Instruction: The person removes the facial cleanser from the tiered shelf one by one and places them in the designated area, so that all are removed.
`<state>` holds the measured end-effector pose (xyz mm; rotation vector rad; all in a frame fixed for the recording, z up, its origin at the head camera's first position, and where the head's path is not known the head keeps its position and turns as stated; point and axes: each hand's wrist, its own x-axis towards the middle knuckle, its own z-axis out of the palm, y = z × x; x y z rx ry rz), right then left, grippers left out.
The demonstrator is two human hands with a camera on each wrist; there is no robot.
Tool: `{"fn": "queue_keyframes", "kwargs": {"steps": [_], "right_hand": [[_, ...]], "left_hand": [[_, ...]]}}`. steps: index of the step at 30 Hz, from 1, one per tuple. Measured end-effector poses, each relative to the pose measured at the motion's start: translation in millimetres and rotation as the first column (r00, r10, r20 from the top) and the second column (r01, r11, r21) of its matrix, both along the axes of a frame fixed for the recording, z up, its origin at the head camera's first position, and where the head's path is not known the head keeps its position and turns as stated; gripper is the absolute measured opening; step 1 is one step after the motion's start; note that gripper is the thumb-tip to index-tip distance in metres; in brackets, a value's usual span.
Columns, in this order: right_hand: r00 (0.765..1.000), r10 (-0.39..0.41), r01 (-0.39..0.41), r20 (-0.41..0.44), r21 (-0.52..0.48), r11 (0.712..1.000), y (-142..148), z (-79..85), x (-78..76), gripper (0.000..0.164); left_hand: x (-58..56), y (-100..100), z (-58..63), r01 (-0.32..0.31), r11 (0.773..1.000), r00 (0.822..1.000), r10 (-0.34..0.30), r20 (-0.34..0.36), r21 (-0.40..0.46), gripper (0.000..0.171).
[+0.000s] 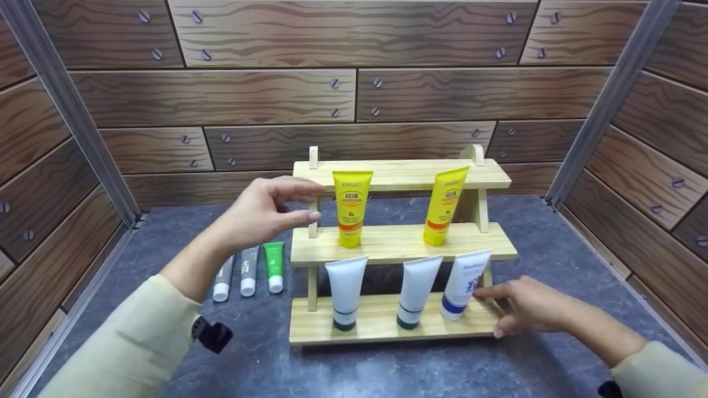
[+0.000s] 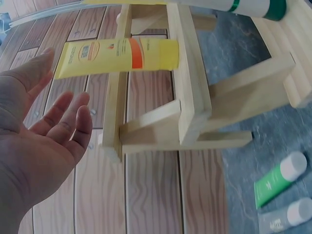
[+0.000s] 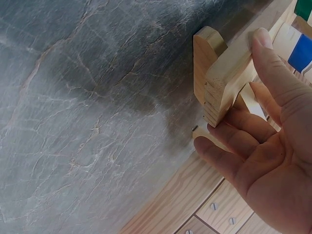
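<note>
A three-tier wooden display rack [image 1: 387,331] stands in the middle. My left hand [image 1: 271,213] is beside the left yellow tube [image 1: 353,207] on the middle tier, thumb and fingers apart, with nothing between them; the left wrist view shows a gap to the tube. My right hand [image 1: 531,309] grips the right end of the bottom tier, thumb on the front edge. Near its index finger leans a white tube with a blue band [image 1: 464,284]. Another yellow tube [image 1: 445,207] tilts on the middle tier. Two white tubes with green caps, one left [image 1: 345,293], one central [image 1: 418,293], share the bottom tier.
On the dark marbled table left of the rack lie a green tube [image 1: 274,266] and two grey tubes, one nearer it [image 1: 249,271] and one farther left [image 1: 223,276]. Wood-patterned walls [image 1: 354,44] and metal corner posts [image 1: 608,94] enclose the table.
</note>
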<state>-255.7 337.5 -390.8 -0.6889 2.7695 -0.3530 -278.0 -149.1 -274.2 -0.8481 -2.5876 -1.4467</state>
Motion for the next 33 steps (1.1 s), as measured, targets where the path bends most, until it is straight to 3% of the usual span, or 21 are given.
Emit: {"fn": "queue_keyframes", "kwargs": {"steps": [8, 14, 25, 33], "right_hand": [[1.0, 0.002, -0.002, -0.007, -0.001, 1.0, 1, -0.7, -0.1, 0.081], [0.999, 0.038, -0.038, -0.011, -0.024, 0.999, 1, -1.2, -0.8, 0.078], [1.0, 0.013, -0.013, -0.01, 0.011, 1.0, 0, 0.3, -1.4, 0.078], [1.0, 0.024, -0.024, -0.01, 0.002, 1.0, 0, -0.5, -0.9, 0.079]], "left_hand": [[-9.3, 22, -1.4, 0.044, 0.999, 0.999, -0.044, 0.007, 0.026, 0.044], [-18.1, 33, -8.7, 0.035, 0.999, 0.999, -0.036, 0.018, 0.034, 0.042], [-26.4, 45, -17.8, 0.043, 0.997, 0.99, -0.052, 0.13, 0.07, 0.039], [-32.0, 50, -18.7, 0.042, 0.994, 0.987, -0.057, 0.152, 0.1, 0.037]]}}
